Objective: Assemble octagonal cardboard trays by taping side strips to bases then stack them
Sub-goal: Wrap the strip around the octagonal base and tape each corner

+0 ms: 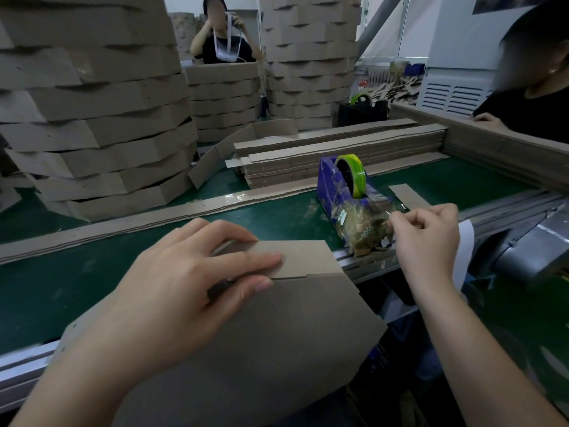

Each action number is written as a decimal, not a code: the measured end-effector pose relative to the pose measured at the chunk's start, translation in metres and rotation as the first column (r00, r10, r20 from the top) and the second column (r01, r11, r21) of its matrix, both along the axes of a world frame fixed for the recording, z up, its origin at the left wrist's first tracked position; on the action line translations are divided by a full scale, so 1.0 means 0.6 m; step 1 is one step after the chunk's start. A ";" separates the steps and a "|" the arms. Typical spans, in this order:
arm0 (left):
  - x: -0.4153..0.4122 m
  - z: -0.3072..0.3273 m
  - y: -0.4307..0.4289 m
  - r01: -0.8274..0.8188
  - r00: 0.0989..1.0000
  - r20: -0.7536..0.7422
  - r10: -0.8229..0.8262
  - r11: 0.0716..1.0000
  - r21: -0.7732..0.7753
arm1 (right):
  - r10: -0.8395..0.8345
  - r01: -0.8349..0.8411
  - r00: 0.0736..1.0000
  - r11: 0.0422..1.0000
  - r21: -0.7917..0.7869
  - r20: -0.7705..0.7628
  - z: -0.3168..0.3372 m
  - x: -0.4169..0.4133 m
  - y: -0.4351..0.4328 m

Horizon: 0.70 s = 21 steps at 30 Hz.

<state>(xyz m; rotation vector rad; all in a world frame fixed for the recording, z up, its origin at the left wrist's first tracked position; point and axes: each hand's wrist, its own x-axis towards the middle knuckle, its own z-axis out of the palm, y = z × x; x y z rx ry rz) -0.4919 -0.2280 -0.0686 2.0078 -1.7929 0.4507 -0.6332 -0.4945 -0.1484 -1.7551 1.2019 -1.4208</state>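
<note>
View from a head-worn camera, looking down at a green conveyor belt (77, 282) with a metal rail (24, 365) along its near edge.

A flat brown cardboard base (277, 334) with angled corners lies across that near edge and overhangs the rail towards the wearer. Along its far side a cardboard side strip (301, 257) meets it, and the seam between the two runs left to right, roughly along the belt. The left hand (184, 282) lies flat over this seam, its fingers straight and pointing right, pressing strip and base together.

To the right, just past the base, a blue tape dispenser (341, 186) stands on the belt with its cutter end towards the wearer. It carries a roll with a yellow-green core (354, 171), and crumpled tape scraps cling to its front. The right hand (428, 238) pinches the end of the clear tape (377, 208) between thumb and forefinger, the other fingers curled.

Another long strip (123, 223) lies flat on the belt, running left to right. Behind it sits a pile of flat strips (338, 152).

Tall stacks of finished trays (101, 118) rise at the left and at the back (311, 57). One person (224, 41) stands between the stacks, and another (529, 112) is at the far right.
</note>
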 end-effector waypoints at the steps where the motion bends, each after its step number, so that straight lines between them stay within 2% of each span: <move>1: 0.000 0.000 0.000 0.001 1.000 0.000 -0.001 1.000 -0.002 | -0.043 0.041 0.997 0.999 -0.034 -0.060 0.000 -0.004 0.000; 4: -0.002 -0.001 0.001 -0.001 1.000 0.005 0.001 1.000 -0.008 | -0.092 0.090 0.993 0.995 -0.034 -0.075 0.004 -0.016 0.005; 6: -0.003 -0.001 -0.002 0.003 1.000 0.004 -0.002 1.000 -0.009 | 0.023 -0.025 0.999 0.998 0.058 0.046 0.013 -0.015 0.022; 8: -0.002 0.000 -0.006 0.008 1.000 -0.005 -0.008 1.000 -0.003 | 0.148 -0.158 0.974 0.986 0.048 0.174 0.028 -0.010 0.056; 10: -0.001 0.001 -0.009 0.011 1.000 -0.018 -0.011 1.000 -0.008 | 0.244 -0.250 0.922 0.968 -0.019 0.302 0.047 -0.007 0.099; 12: 0.000 0.002 -0.011 0.012 1.000 -0.023 -0.012 1.000 -0.009 | 0.332 -0.356 0.824 0.934 -0.037 0.459 0.066 -0.010 0.147; 14: 0.003 0.002 -0.012 0.008 1.000 -0.028 -0.008 1.000 -0.006 | 0.422 -0.509 0.700 0.861 -0.011 0.576 0.074 -0.013 0.197; 16: 0.005 0.002 -0.012 0.004 1.000 -0.025 -0.004 1.000 -0.001 | 0.497 -0.638 0.639 0.769 0.044 0.588 0.074 -0.009 0.244; 18: 0.007 0.001 -0.012 0.002 1.000 -0.011 -0.002 1.000 0.000 | 0.500 -0.719 0.605 0.678 0.155 0.619 0.069 0.001 0.272; 21: 0.009 0.000 -0.011 0.007 1.000 -0.002 -0.007 1.000 -0.002 | 0.403 -0.753 0.610 0.564 0.340 0.683 0.061 0.013 0.284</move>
